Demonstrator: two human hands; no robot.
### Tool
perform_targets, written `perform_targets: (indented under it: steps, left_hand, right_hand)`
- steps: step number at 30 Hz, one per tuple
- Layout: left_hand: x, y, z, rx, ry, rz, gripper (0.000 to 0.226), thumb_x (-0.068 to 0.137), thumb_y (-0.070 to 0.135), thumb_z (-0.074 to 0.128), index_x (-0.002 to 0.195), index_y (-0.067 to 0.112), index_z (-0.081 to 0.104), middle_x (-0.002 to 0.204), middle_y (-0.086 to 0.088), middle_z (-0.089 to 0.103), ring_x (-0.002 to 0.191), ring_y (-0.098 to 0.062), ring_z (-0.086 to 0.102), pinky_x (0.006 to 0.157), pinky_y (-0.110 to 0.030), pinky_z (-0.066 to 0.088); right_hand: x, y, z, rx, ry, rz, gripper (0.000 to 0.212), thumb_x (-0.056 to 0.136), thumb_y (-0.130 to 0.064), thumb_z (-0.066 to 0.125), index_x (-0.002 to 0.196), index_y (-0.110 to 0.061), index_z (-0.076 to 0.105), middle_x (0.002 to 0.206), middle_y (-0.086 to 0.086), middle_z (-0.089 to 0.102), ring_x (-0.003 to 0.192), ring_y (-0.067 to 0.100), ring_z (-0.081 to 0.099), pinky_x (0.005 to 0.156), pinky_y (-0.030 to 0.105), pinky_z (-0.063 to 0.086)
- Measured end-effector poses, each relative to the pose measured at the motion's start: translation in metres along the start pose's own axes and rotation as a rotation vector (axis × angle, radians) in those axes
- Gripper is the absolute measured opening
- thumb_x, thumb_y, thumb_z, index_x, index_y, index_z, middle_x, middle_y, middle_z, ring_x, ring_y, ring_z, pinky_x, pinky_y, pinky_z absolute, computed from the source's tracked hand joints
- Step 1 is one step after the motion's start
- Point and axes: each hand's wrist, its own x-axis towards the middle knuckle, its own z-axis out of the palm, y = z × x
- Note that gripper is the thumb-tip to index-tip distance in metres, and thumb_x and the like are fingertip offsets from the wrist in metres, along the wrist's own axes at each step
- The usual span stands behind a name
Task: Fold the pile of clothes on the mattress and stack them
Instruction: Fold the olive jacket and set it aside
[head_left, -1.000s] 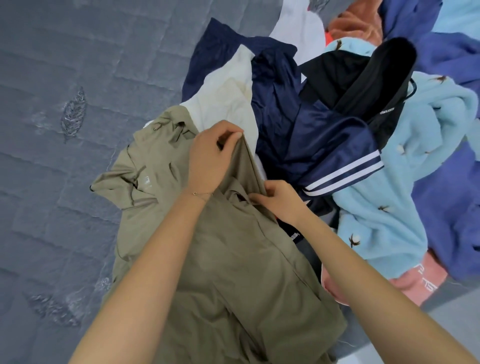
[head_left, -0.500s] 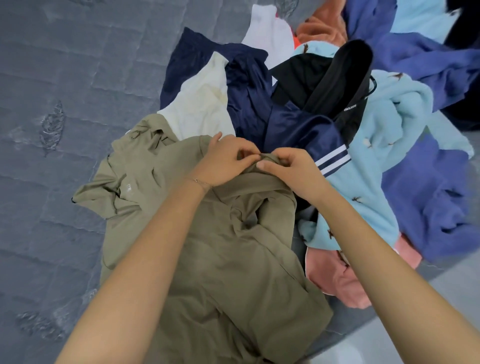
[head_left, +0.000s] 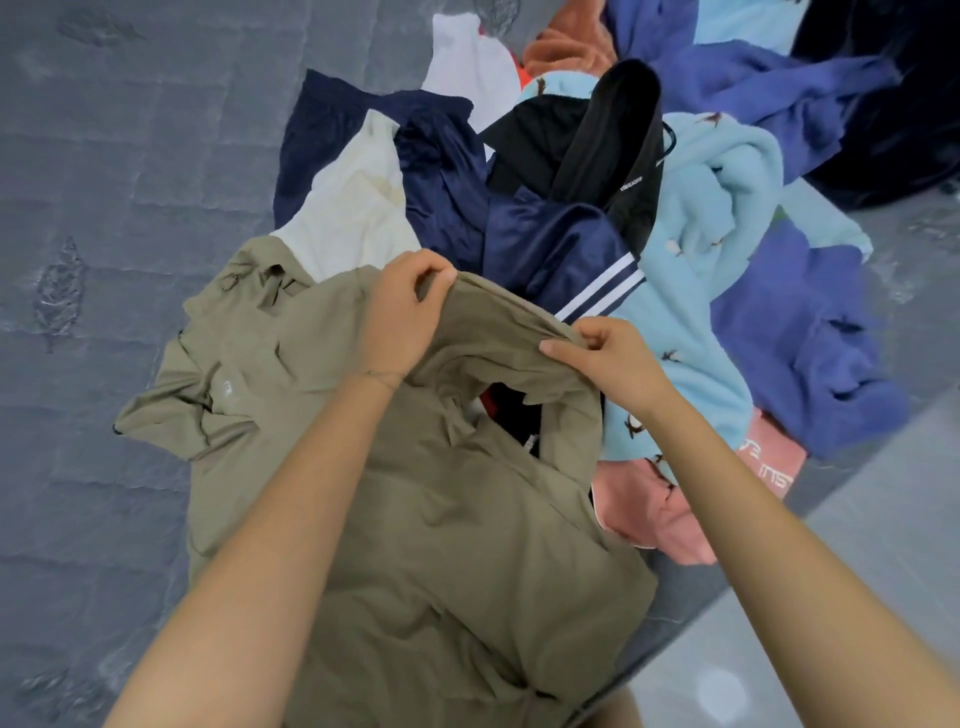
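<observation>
mattress (head_left: 130, 156): grey, quilted, under everything.
shirt (head_left: 441, 545): olive, crumpled, runs from the hands back toward the person, long axis near-to-far.
left hand (head_left: 400, 317): pinches the shirt's raised far edge.
right hand (head_left: 608, 358): pinches the same edge, lower and nearer the person.
pile (head_left: 701, 234): unfolded, beyond and right.

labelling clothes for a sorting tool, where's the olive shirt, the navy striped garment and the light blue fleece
olive shirt (head_left: 467, 545), head view, flat cloth below the held edge
navy striped garment (head_left: 550, 241), head view, shiny panel above the white stripes
light blue fleece (head_left: 696, 291), head view, broad middle fold
</observation>
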Motion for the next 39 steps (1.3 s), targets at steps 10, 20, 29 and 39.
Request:
perform_targets:
  steps: [10, 20, 29, 39]
  left_hand:
    - [-0.01, 0.049, 0.06, 0.14, -0.428, 0.209, 0.011, 0.095, 0.027, 0.057, 0.087, 0.026, 0.064, 0.085, 0.021, 0.062, 0.087, 0.003, 0.055, 0.111, -0.043, 0.021]
    - [-0.011, 0.07, 0.078, -0.196, 0.131, -0.047, 0.021, 0.098, 0.011, 0.047, 0.077, 0.012, 0.047, 0.073, 0.011, 0.045, 0.067, 0.003, 0.041, 0.071, -0.011, 0.036]
    - [0.013, 0.087, 0.087, -0.133, 0.005, -0.114, 0.023, 0.101, 0.011, 0.041, 0.079, 0.014, 0.042, 0.077, 0.001, 0.041, 0.067, 0.003, 0.038, 0.072, -0.008, 0.035]
    - [0.014, 0.085, 0.067, -0.091, -0.058, -0.23, 0.023, 0.102, 0.024, 0.044, 0.08, 0.019, 0.049, 0.08, -0.005, 0.046, 0.076, -0.005, 0.044, 0.075, -0.015, 0.037]
  right_hand:
    - [-0.021, -0.001, -0.036, 0.057, 0.025, -0.121, 0.04, 0.083, -0.028, 0.075, 0.064, -0.003, 0.05, 0.061, -0.001, 0.036, 0.057, 0.01, 0.033, 0.053, 0.022, 0.026]
    - [-0.018, 0.001, -0.094, 0.104, -0.029, -0.068, 0.041, 0.094, -0.024, 0.063, 0.058, -0.015, 0.045, 0.055, -0.006, 0.036, 0.052, 0.007, 0.032, 0.052, 0.017, 0.03]
    - [0.019, 0.009, -0.128, 0.015, 0.007, -0.038, 0.008, 0.088, -0.023, 0.069, 0.091, -0.018, 0.063, 0.086, -0.004, 0.058, 0.069, 0.005, 0.05, 0.068, 0.013, 0.041]
    - [0.026, 0.032, -0.097, -0.107, -0.036, -0.005, 0.032, 0.092, -0.011, 0.057, 0.067, -0.015, 0.037, 0.061, -0.002, 0.037, 0.058, 0.013, 0.033, 0.054, 0.024, 0.029]
